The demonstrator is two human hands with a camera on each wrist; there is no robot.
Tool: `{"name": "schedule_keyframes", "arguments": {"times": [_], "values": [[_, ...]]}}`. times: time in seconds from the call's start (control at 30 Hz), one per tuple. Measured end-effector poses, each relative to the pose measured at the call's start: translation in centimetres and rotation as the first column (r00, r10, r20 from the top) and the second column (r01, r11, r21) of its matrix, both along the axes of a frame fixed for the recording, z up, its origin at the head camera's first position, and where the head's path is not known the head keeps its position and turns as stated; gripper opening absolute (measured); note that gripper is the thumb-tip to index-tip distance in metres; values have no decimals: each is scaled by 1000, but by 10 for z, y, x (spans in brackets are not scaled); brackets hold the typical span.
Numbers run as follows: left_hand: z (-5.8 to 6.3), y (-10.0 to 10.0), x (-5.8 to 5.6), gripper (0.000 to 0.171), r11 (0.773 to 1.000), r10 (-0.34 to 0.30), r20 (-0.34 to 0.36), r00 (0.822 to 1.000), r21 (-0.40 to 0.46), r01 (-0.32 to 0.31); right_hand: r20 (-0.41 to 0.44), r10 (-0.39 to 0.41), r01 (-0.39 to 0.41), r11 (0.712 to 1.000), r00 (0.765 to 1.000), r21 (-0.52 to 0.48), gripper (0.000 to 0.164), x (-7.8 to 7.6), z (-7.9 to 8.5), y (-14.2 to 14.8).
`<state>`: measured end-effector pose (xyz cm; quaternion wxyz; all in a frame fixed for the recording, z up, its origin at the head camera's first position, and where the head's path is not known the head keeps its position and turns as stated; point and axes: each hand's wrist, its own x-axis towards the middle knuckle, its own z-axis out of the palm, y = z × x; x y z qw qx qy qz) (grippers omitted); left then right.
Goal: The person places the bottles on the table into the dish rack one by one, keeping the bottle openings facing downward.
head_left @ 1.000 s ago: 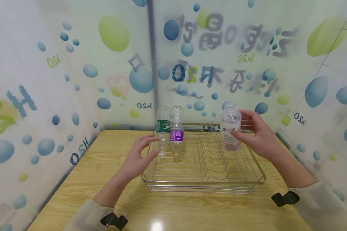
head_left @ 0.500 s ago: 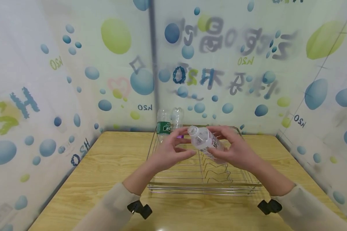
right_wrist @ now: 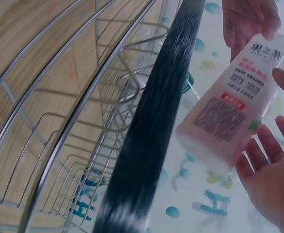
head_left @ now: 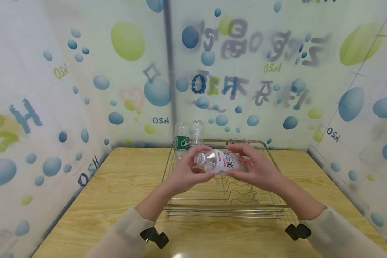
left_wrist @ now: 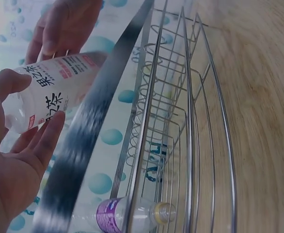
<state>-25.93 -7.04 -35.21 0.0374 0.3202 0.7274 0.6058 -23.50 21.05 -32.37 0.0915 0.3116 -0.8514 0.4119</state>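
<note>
A clear plastic bottle (head_left: 230, 162) with a white label and an uncapped neck lies nearly sideways between my two hands, over the wire dish rack (head_left: 232, 206). My left hand (head_left: 184, 175) grips it near the neck and shoulder; in the left wrist view its thumb presses one side of the bottle (left_wrist: 59, 90) and its fingers the other. Around the base end, my right hand (head_left: 261, 171) holds it between thumb and fingers. In the right wrist view the pinkish bottom of the bottle (right_wrist: 231, 97) faces away from the left hand (right_wrist: 251, 22).
Two clear bottles stand upside down at the rack's back left: one with a green label (head_left: 181, 142), another (head_left: 197, 129) whose purple label (left_wrist: 108, 214) shows in the left wrist view. The rack rests on a wooden table (head_left: 122, 168), before a patterned curtain (head_left: 132, 129).
My right hand has brought the bottle left from the rack's right side and tipped it from upright to nearly level. My left hand has moved right and taken hold of its neck end.
</note>
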Motion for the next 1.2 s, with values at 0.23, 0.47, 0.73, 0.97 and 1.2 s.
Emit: {"name": "schedule_keyframes", "arguments": {"times": [0.23, 0.47, 0.73, 0.97, 1.2], "values": [[-8, -20, -1, 73, 998, 17, 88, 996, 61, -22, -72, -57, 62, 996, 996, 60, 66, -4, -8, 20], [-10, -28, 2, 76, 998, 26, 144, 989, 44, -32, -39, -47, 48, 998, 998, 46, 60, -8, -15, 31], [-15, -31, 0, 75, 999, 45, 103, 994, 5, -46, -89, -13, 14, 1000, 996, 6, 51, -6, -15, 33], [-10, -29, -4, 67, 987, 89, -102, 991, -128, -101, -106, -15, 18, 999, 994, 27, 44, -4, -11, 27], [1, -14, -2, 42, 947, 111, -266, 957, -263, -183, -172, -23, 32, 998, 985, 51, 45, -6, -10, 21]]}}
